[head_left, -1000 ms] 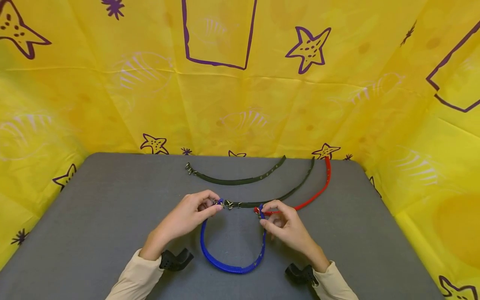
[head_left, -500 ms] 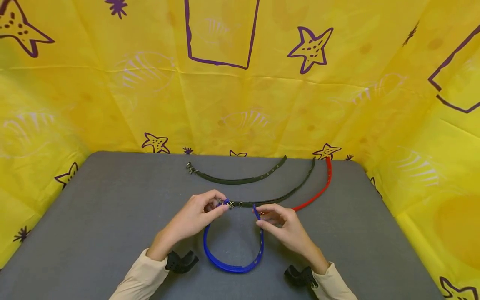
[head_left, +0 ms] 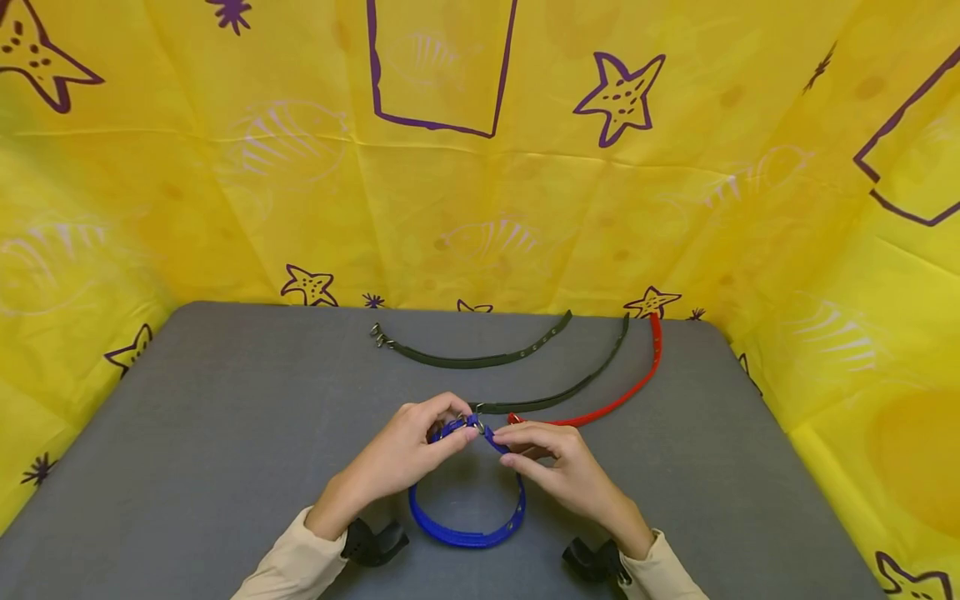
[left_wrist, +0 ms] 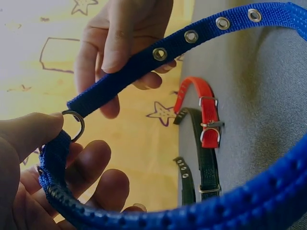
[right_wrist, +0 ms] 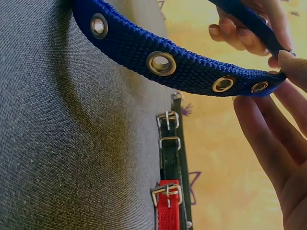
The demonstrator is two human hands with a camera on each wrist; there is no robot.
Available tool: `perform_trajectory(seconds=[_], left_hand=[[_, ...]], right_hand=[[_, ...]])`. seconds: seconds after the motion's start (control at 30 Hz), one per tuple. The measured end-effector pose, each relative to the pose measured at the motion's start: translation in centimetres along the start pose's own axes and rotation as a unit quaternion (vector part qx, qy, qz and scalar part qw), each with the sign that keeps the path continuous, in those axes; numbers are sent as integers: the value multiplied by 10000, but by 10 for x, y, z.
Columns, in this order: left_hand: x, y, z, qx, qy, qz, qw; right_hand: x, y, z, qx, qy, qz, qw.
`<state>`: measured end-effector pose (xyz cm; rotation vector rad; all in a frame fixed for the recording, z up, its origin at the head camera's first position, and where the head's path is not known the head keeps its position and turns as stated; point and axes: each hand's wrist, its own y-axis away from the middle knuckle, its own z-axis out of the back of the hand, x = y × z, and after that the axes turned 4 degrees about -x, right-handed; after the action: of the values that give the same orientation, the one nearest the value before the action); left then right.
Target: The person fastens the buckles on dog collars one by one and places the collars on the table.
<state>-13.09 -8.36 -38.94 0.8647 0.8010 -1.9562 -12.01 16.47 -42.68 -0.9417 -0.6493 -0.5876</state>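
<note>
Just above the near part of the grey counter [head_left: 187, 467], a blue collar [head_left: 465, 540] is bent into a loop, its round side toward the person, its two ends drawn together at the far side. The left hand [head_left: 411, 442] pinches the end with a metal ring [left_wrist: 83, 125]; the right hand [head_left: 567, 475] pinches the holed end, whose tip points left, close by that ring. The rest curves below and between both hands. Beyond lie a red collar [head_left: 628, 396], a dark green collar [head_left: 558, 403], then another dark one [head_left: 465, 364]. Yellow cloth [head_left: 300, 217] with starfish walls the back and sides.

On the grey table [head_left: 225, 433], a dark green collar [head_left: 468, 363] curves toward the far edge; nearer lie a second green collar [head_left: 525, 407] and, further right, a red collar [head_left: 632, 394].
</note>
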Motion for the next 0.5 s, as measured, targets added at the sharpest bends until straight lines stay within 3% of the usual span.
perform_trajectory(seconds=[0.23,0.5], left_hand=[[-4,2,0,-33,-7,-14,10000],[-3,2,-3,183,-202,-51,9996]], right_hand=[[0,1,-1,107,88,22,9999],[0,1,-3,-146,80,258,9995]])
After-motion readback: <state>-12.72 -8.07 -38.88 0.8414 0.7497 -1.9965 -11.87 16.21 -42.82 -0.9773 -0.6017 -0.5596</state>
